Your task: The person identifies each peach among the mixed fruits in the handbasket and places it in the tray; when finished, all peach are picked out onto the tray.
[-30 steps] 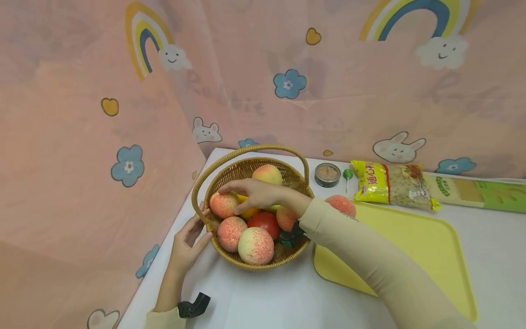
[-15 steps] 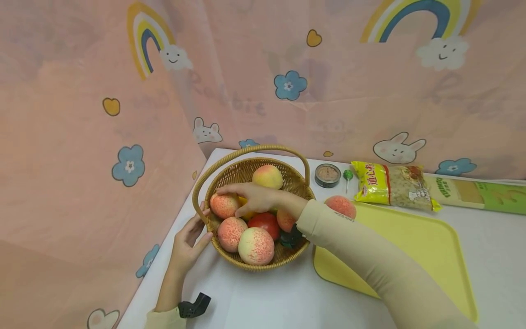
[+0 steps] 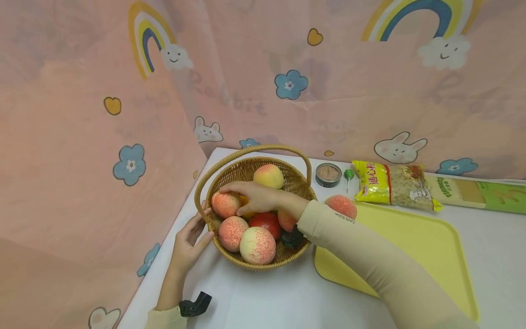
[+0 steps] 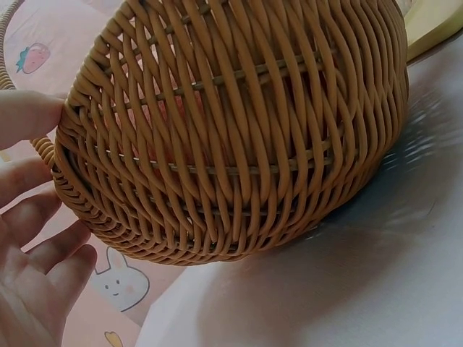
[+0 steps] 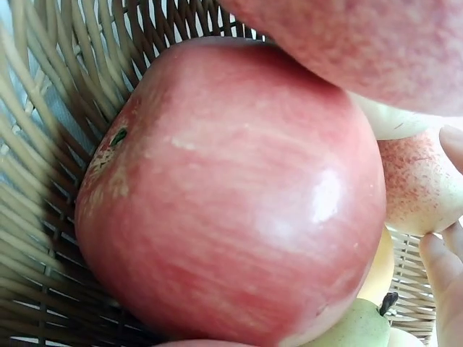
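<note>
Peach (image 3: 225, 204) is left of centre in the frame, inside the basket (image 3: 295, 183), right at the fingertips of the right hand (image 3: 259, 196), which has it pinched, fingers partly curled. Left hand's (image 3: 186, 246) just lower left, gripping the rim.

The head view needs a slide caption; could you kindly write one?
Right hand grips a peach inside the basket that the left hand holds.

Head view high, facing forward and down over the whole basket (image 3: 296, 182); left wrist close outside its weave; right wrist inside, nearest, facing a red fruit (image 5: 231, 202); basket common to all.
</note>
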{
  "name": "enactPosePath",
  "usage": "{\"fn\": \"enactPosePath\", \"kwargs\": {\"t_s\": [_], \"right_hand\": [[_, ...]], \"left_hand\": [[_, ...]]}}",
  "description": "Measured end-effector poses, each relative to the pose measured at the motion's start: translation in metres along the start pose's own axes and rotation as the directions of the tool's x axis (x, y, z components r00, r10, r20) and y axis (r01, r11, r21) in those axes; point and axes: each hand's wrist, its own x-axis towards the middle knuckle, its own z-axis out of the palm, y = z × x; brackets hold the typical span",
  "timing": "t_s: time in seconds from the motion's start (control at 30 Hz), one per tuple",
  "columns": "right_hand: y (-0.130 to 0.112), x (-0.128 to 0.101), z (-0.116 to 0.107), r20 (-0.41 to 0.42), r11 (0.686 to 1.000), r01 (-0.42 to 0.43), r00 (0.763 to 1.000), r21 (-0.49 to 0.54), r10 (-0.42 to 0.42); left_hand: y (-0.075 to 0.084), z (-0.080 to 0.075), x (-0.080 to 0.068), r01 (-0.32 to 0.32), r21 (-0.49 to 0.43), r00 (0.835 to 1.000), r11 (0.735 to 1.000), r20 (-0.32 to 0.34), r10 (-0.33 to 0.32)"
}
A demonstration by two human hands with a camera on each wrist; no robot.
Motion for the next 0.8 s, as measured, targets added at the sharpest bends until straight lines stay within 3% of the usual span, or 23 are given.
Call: {"fn": "enactPosePath", "kwargs": {"t_s": [0.2,0.4,0.8], "right_hand": [[0.0,0.002,0.001,-0.018,0.999,0.016,1.0,-0.04,-0.017],[0.002,0.008,0.005,-0.012,0.994,0.01,1.0,-0.113,-0.011],[0.005,0.013,0.009,-0.015,0.979,0.102,0.994,-0.178,-0.106]], "left_hand": [[0.001,0.001,0.002,-0.017,0.006,1.0,1.0,-0.015,0.017],[0.001,0.001,0.001,0.03,-0.002,1.0,1.0,-0.007,-0.03],[0.002,0.001,0.002,-0.008,0.01,1.0,1.0,-0.012,0.008]]}}
